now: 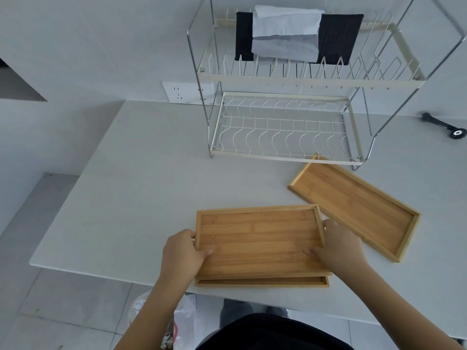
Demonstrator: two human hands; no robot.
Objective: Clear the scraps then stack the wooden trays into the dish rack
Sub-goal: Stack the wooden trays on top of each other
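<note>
Currently both hands are clamped on the top wooden tray (257, 238), one at each short end. Left hand (183, 253): thumb lies over the rim onto the tray floor, the other fingers curl around the outside edge; closed grip on that end. Right hand (338, 246): thumb on the tray floor near the front corner, fingers wrapped around the outer rim; also a closed grip.

Directly under the fingers, a second wooden tray (262, 282) sits on the table (141, 173), with only its near rim showing below the held one. The top tray lies stacked on it, slightly skewed; whether its far end is lifted off I cannot tell.

Just beyond the right hand's knuckles, a third wooden tray (353, 205) lies flat at an angle, empty. Its near-left edge runs close to the held tray's far-right corner, and its far corner tucks under the front rail of the dish rack (285, 127).

The rack stands well beyond the fingertips, two tiers, with nothing in the wire slots of either tier. A black cloth (336, 37) and a white cloth (285, 34) hang over its upper back rail.

Far right past the rack, a small black tool (444, 125) lies on the table. On the wall left of the rack is a power outlet (187, 93).

Nearside of the left wrist, below the table edge, a plastic bag (182, 322) sits on the floor with scraps inside.
</note>
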